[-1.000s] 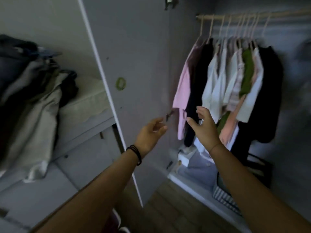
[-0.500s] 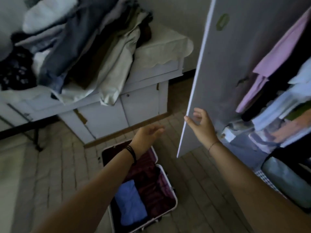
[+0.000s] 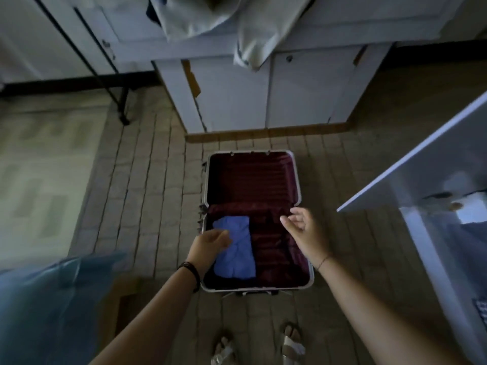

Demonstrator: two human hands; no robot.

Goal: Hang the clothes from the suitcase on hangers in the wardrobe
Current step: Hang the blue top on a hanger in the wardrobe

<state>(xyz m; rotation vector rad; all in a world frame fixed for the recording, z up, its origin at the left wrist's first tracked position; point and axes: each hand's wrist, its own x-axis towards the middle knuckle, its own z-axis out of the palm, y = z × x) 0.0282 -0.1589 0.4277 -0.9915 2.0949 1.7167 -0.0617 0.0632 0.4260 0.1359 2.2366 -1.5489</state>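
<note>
Suitcase (image 3: 297, 177) centre frame: only one blue garment (image 3: 237, 248) visible, probably last to hang. Left hand (image 3: 209, 247) over it, right hand (image 3: 305, 233) beside; both loose, empty.

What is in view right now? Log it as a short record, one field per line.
suitcase: open on the floor, dark red lining
contents: one folded blue garment, in the near half, left side
left hand: open, at the garment's left edge; contact unclear
right hand: open, holds nothing, over the suitcase's right side
wardrobe door: open, at the right edge
cabinet: beyond the suitcase, pale cloth hanging over its top
</note>
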